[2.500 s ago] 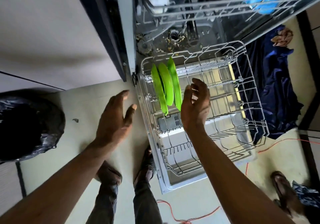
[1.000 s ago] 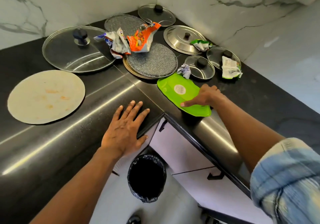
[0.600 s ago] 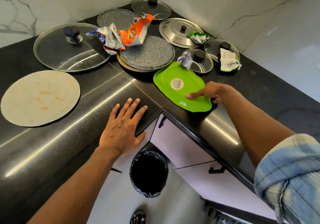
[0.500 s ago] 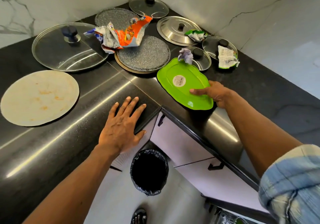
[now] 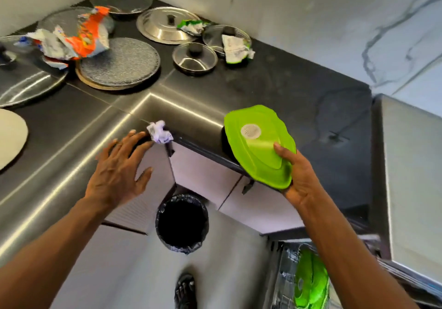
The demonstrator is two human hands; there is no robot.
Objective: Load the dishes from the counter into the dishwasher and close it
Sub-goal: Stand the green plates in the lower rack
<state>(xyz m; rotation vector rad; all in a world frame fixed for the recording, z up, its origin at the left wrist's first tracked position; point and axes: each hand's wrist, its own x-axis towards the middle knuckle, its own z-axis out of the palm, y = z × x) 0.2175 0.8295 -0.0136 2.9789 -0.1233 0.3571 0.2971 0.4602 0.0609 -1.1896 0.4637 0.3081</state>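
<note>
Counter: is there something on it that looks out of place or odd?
Yes. Crumpled wrappers lie among the dishes: an orange wrapper over the grey plates, a green-white wrapper on a glass lid. A small paper scrap is at the counter edge, near the left hand; resting or falling, I cannot tell.

Green oval plate (image 5: 259, 141) — underside up, tilted, off the counter, more green plates (image 5: 311, 287) racked upright below
</note>
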